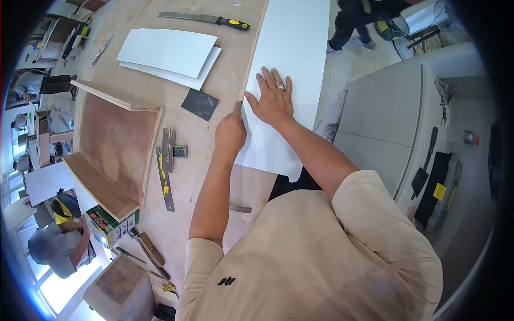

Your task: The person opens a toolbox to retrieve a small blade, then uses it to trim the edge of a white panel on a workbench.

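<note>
1. The large white sheet (292, 59) lies along the right edge of the plywood tabletop (214, 176). Its near end overhangs the tabletop's edge, close to the person's body.
2. The right hand (273, 99) is released and flat, with the fingers spread, and it presses down on the sheet just inside its left edge.
3. The left hand (230, 134) is clenched in a loose fist with the thumb raised, right at that same edge and touching the sheet. I cannot tell whether something small is gripped inside it.
4. The step in hand looks like working along the sheet's left edge — one hand pins it while the other runs along or marks the line where it meets the plywood.
5. The next move calls for steady downward pressure from the flat hand so the sheet does not slide. The fist must keep to the edge line without drifting onto the white face.
6. A dark abrasive sheet (199, 104) lies just beside the left hand. A stack of smaller white sheets (168, 53) and a saw (206, 20) lie farther up the tabletop, well apart from both hands.
</note>
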`<state>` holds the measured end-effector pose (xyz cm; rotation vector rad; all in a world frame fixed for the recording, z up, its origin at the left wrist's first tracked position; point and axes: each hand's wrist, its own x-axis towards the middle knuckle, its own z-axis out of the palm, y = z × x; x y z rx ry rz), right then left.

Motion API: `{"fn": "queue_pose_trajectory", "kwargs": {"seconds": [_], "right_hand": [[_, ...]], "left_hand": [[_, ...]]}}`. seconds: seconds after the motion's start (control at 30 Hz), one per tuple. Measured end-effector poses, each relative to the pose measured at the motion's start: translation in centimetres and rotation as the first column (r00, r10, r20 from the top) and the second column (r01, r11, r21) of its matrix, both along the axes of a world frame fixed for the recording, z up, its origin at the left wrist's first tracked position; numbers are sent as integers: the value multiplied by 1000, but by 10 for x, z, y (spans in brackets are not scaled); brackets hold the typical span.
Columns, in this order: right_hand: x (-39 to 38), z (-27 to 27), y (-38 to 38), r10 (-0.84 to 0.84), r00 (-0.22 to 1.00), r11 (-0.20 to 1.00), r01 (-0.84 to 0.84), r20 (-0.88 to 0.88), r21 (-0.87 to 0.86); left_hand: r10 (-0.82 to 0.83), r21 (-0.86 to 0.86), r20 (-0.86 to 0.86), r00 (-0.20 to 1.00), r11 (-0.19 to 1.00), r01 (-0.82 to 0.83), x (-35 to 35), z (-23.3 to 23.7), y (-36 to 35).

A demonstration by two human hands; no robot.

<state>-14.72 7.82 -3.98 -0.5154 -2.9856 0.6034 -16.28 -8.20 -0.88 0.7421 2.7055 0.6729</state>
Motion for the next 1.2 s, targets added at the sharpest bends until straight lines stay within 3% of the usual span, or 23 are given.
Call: {"fn": "queue_pose_trajectory", "kwargs": {"seconds": [1.2], "right_hand": [[-1, 0, 0, -4, 999, 1000, 3, 33, 17]], "left_hand": [[16, 24, -14, 1000, 1000, -16, 2, -3, -4]]}}
